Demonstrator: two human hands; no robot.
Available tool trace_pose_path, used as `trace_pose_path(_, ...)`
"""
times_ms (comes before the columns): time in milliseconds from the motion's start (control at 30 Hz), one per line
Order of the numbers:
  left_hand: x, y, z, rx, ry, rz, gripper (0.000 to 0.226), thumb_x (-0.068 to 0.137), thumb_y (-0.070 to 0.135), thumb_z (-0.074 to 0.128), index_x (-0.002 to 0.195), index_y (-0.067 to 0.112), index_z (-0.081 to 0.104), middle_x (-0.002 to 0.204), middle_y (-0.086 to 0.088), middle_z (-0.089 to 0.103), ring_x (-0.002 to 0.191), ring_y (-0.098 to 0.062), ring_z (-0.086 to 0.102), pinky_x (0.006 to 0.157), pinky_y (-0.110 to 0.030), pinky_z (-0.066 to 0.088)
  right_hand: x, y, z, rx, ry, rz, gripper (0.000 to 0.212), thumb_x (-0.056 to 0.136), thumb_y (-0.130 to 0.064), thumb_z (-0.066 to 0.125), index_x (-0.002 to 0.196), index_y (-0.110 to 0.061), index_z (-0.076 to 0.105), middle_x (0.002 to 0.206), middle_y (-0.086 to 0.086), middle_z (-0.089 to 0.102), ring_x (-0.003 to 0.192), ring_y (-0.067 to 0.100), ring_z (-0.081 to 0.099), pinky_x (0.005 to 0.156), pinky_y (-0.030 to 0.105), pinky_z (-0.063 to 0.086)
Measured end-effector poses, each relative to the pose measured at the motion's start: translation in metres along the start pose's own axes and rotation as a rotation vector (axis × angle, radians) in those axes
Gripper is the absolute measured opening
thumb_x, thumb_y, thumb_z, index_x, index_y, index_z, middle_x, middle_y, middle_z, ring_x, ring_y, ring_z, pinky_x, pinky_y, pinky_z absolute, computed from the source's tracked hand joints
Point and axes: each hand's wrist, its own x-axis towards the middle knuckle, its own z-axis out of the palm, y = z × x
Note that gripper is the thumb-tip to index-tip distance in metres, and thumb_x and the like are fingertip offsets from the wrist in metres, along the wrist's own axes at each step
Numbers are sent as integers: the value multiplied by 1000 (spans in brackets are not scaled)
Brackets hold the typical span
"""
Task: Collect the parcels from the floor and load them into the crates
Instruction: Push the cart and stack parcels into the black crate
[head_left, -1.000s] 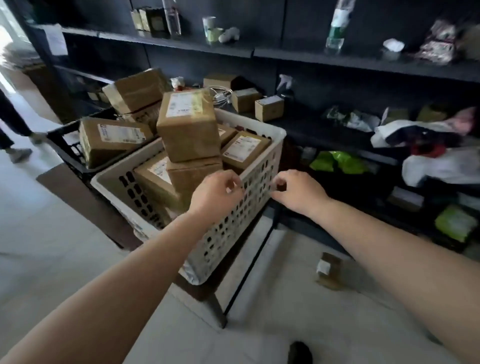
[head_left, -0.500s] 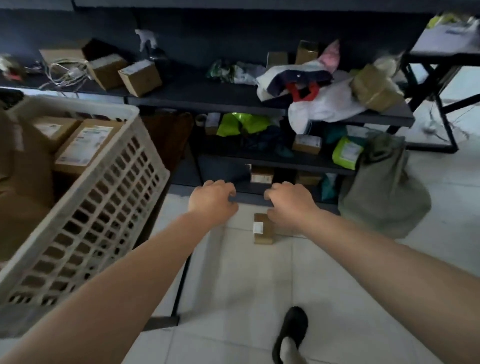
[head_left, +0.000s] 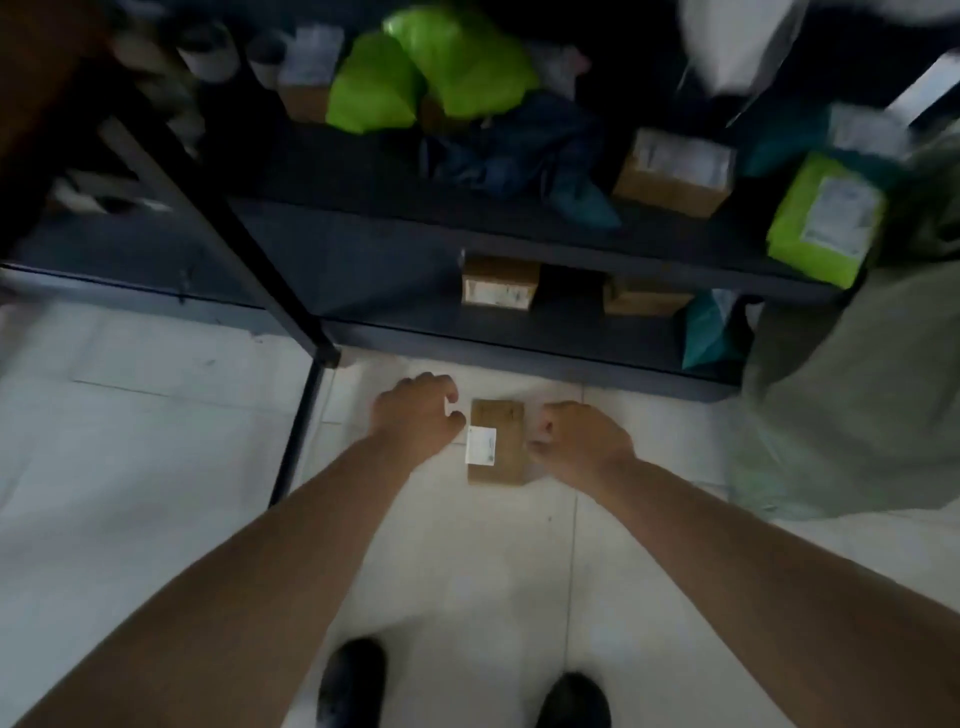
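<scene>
A small brown cardboard parcel (head_left: 497, 441) with a white label lies flat on the pale tiled floor, just in front of the dark shelf unit. My left hand (head_left: 415, 415) hovers at its left edge with the fingers curled, and holds nothing. My right hand (head_left: 579, 441) is at the parcel's right edge, fingers also curled, not gripping it. Whether either hand touches the box I cannot tell. No crate is in view.
The dark shelf unit (head_left: 519, 239) holds brown boxes (head_left: 672, 174), green bags (head_left: 431, 67) and a yellow-green packet (head_left: 826, 218). A black frame leg (head_left: 298, 431) stands to the left. A grey-green sack (head_left: 852, 395) sits on the floor at right. My two shoes (head_left: 353, 680) are below.
My view has swung from the white crate down to the floor. Both hands have dropped to either side of the small parcel, which now lies between them.
</scene>
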Motion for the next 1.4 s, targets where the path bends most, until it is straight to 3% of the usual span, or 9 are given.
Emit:
trace_pose_path(133, 71, -53, 146, -206, -123, -197, 37, 86, 25, 56, 123, 17, 53, 127, -7, 57, 113, -27, 56, 94, -35, 47, 107, 38, 129, 316, -139, 200, 18, 89, -31, 56, 97, -16, 59, 87, 1, 60, 89, 21, 58, 65, 24, 39)
trace_pose_path(333, 144, -99, 313, -478, -119, -424, 62, 85, 23, 59, 142, 15, 33, 140, -13, 45, 122, -32, 49, 96, -38, 45, 216, 91, 272, 657, -78, 475, 74, 88, -39, 61, 145, -7, 28, 143, 11, 44, 125, 30, 48, 89, 31, 44)
trace_pose_path(433, 168, -107, 353, -603, -146, -432, 68, 90, 24, 55, 148, 18, 21, 146, -12, 41, 126, -31, 47, 89, -31, 41, 250, 99, 321, 734, -11, 418, 68, 85, -42, 62, 143, -16, 36, 139, 6, 51, 122, 28, 51, 92, 32, 44)
trace_pose_path(600, 154, -95, 373, -705, 3, -334, 43, 93, 16, 53, 135, 18, 46, 128, -3, 59, 115, -23, 57, 80, -25, 43, 254, 79, 345, 1017, 243, 435, 51, 88, -25, 63, 135, -21, 43, 130, 0, 57, 120, 23, 53, 94, 30, 43)
trace_pose_path(733, 121, -78, 311, -841, 150, -329, 36, 92, 19, 55, 128, 19, 55, 119, 0, 65, 110, -17, 61, 77, -19, 45, 227, 56, 288, 1096, 314, 393, 60, 85, -30, 67, 138, -22, 40, 133, 0, 53, 121, 20, 53, 99, 32, 47)
trace_pose_path(833, 98, -57, 216, -877, 245, -266, 30, 92, 19, 55, 122, 22, 60, 112, 0, 67, 100, -15, 63, 74, -17, 45, 181, 23, 207, 1141, 414, 307, 30, 85, -23, 67, 110, -24, 51, 110, -4, 61, 97, 12, 58, 73, 11, 45)
trace_pose_path(933, 57, -23, 107, -856, 263, -224, 24, 91, 14, 51, 111, 19, 64, 97, 3, 66, 82, -10, 59, 58, -7, 41, 108, -20, 122, 1306, 475, 329, 23, 86, -18, 65, 103, -26, 52, 98, -10, 62, 88, 7, 60, 75, 15, 45)
trace_pose_path(1133, -67, 56, -99, -937, 292, -202, 30, 82, 14, 51, 106, 21, 67, 85, 4, 66, 77, -17, 62, 64, -26, 47, -51, -74, -54, 1270, 559, 201, 31, 84, -22, 67, 113, -20, 54, 100, -8, 59, 89, 7, 57, 73, 16, 42)
trace_pose_path(1400, -245, 90, -246, -981, 528, -179, 48, 86, 33, 64, 129, 14, 58, 118, -1, 67, 96, -16, 64, 77, -26, 52, -233, -116, -179, 1164, 521, -157, 25, 85, -31, 66, 106, -29, 54, 104, -7, 59, 85, 2, 54, 67, 12, 41)
